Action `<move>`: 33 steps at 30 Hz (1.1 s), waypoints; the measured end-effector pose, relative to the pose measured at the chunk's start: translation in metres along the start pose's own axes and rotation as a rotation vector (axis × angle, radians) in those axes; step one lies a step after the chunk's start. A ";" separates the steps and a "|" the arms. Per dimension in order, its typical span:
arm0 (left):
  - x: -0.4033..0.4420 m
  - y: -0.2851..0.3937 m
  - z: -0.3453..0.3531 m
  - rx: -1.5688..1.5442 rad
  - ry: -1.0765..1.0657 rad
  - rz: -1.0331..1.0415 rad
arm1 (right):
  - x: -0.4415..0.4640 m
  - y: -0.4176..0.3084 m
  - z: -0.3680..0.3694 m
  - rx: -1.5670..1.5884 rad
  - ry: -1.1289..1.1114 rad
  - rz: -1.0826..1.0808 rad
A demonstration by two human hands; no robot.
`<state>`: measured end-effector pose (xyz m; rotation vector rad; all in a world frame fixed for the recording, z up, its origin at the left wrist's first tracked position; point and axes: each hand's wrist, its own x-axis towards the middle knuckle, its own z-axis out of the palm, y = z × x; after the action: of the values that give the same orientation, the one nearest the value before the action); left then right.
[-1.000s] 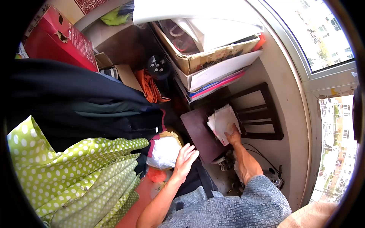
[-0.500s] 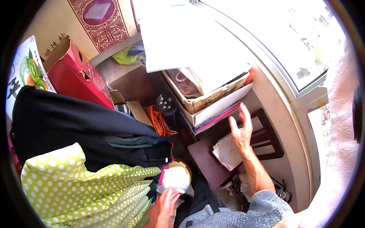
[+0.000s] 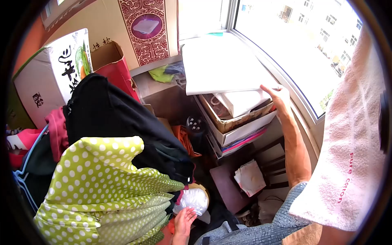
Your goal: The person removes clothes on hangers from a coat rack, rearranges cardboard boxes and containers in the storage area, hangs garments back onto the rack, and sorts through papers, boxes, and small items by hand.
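My right hand (image 3: 279,96) is at the near right corner of a large white sheet (image 3: 224,65), thumb and fingers closed on its edge. That sheet lies over an open cardboard box (image 3: 228,123), in which white papers and a ring-shaped item show. Low in the view is my left hand (image 3: 184,221), fingers stretched out and holding nothing. It is beside a round bin lined with a white plastic bag (image 3: 193,200); whether it touches the bag I cannot tell. A green polka-dot garment (image 3: 106,175) and black clothing (image 3: 118,118) hang to its left.
A dark chair (image 3: 228,185) with folded papers (image 3: 250,177) stands below the box stack. A pink towel (image 3: 347,155) hangs on the right by the window (image 3: 298,45). Red box (image 3: 116,71) and white carton (image 3: 49,81) are at left.
My right hand has moved up from above the chair to the white sheet's corner and closed on it. My left hand stays near the bin. The view has shifted, showing more on the left.
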<state>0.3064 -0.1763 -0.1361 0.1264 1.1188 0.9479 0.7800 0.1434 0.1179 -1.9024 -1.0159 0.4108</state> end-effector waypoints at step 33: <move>-0.029 0.010 -0.054 -0.083 -0.029 0.096 | -0.166 -0.007 -0.007 0.270 -0.004 -0.165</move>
<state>0.2543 -0.2093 -0.1361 0.1267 1.0521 1.0739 0.6806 0.0104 0.1082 -1.5656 -1.0551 0.4327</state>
